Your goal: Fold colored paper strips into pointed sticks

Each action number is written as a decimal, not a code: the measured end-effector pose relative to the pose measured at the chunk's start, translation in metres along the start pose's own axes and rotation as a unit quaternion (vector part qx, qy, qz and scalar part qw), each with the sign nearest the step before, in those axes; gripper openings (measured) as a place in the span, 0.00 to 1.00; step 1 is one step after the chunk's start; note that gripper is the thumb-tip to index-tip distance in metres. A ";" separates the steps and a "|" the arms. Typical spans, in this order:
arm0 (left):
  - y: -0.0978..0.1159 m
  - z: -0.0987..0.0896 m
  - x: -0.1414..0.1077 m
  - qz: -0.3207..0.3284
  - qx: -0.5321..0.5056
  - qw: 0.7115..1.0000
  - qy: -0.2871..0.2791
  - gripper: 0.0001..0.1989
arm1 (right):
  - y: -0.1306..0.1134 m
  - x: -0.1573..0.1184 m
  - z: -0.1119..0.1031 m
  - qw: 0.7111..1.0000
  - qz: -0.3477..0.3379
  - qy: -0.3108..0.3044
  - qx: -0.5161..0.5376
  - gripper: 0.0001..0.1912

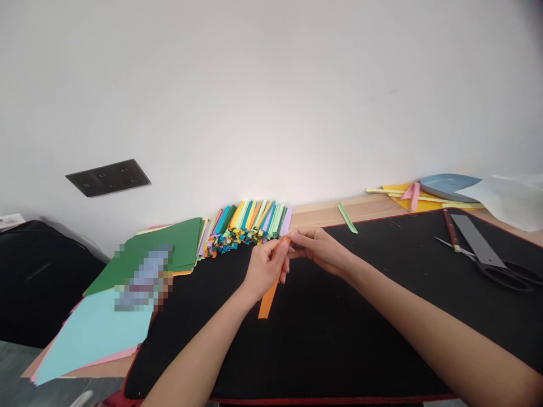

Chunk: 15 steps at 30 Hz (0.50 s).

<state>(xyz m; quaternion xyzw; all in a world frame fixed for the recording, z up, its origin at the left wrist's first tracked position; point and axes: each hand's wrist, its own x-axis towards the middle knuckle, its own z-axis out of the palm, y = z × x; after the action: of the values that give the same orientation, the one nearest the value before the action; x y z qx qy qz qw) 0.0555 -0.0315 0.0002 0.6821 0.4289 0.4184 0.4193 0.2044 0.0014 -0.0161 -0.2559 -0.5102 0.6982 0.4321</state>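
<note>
An orange paper strip [268,301] hangs slanting over the black mat [339,345], its lower end free and pointing toward me. My left hand [267,265] is closed on it, thumb lying along the paper. At the strip's upper end, the fingertips of my right hand [316,246] pinch the paper close to the left thumb. The two hands meet there, so the exact fold at the tip is partly hidden. Just behind them lies a pile of folded paper strips [241,223] in many colours, against the wall.
Stacked coloured sheets, green [169,249] and light blue [102,328], lie at left beside a blurred patch. At right are scissors [500,274], a grey flat blade or ruler [477,240], a red-handled knife [451,230], a blue tray [449,185] and a light green strip [348,217].
</note>
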 end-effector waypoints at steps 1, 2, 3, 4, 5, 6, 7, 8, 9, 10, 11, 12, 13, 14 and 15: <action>0.000 0.000 0.000 0.000 -0.002 1.000 0.000 0.16 | 0.000 0.000 0.000 1.000 0.003 -0.005 0.006 0.17; 0.000 0.000 0.000 0.000 -0.004 1.000 -0.001 0.16 | 0.001 0.000 -0.001 1.000 0.007 -0.009 0.012 0.17; 0.000 0.000 0.000 0.000 -0.005 1.000 -0.002 0.16 | 0.001 0.000 -0.001 1.000 0.010 -0.013 0.018 0.17; 0.000 0.000 0.000 0.001 -0.005 1.000 -0.002 0.16 | 0.001 -0.001 -0.001 1.000 0.014 -0.015 0.024 0.17; 0.000 0.000 0.000 0.002 -0.005 1.000 -0.003 0.16 | 0.002 -0.001 -0.001 0.999 0.017 -0.018 0.029 0.17; 0.000 0.000 -0.001 0.003 -0.003 1.000 -0.002 0.16 | 0.002 -0.001 -0.001 0.999 0.020 -0.021 0.035 0.17; 0.000 0.000 -0.001 0.004 0.000 1.000 -0.002 0.16 | 0.003 -0.001 -0.001 0.999 0.022 -0.024 0.041 0.17; 0.000 0.000 -0.001 0.003 0.001 1.000 -0.001 0.16 | 0.003 0.000 0.000 0.998 0.023 -0.026 0.048 0.17; 0.000 0.000 -0.001 0.002 0.003 1.000 -0.001 0.16 | 0.004 0.000 0.000 0.998 0.025 -0.028 0.054 0.17; 0.000 0.000 -0.001 0.001 0.004 1.000 -0.001 0.16 | 0.005 0.000 0.000 0.997 0.027 -0.030 0.060 0.17; 0.000 0.000 -0.002 0.001 0.005 1.000 -0.001 0.16 | 0.006 0.000 0.000 0.997 0.028 -0.031 0.064 0.17; 0.000 0.000 -0.002 0.001 0.007 1.000 -0.001 0.16 | 0.007 0.001 0.000 0.997 0.029 -0.032 0.068 0.17; 0.000 0.000 -0.002 0.001 0.009 1.000 -0.001 0.16 | 0.007 0.001 0.000 0.997 0.030 -0.031 0.070 0.17; 0.000 0.000 -0.002 0.001 0.011 1.000 -0.001 0.16 | 0.008 0.001 0.000 0.997 0.030 -0.031 0.071 0.17; -0.001 -0.001 -0.002 0.001 0.014 1.000 -0.002 0.16 | 0.008 0.001 0.000 0.997 0.030 -0.031 0.070 0.17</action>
<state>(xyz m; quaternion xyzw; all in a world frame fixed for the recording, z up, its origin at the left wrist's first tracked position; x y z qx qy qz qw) 0.0542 -0.0328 -0.0006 0.6895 0.4328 0.4112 0.4101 0.2008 0.0013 -0.0234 -0.2184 -0.4656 0.7521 0.4121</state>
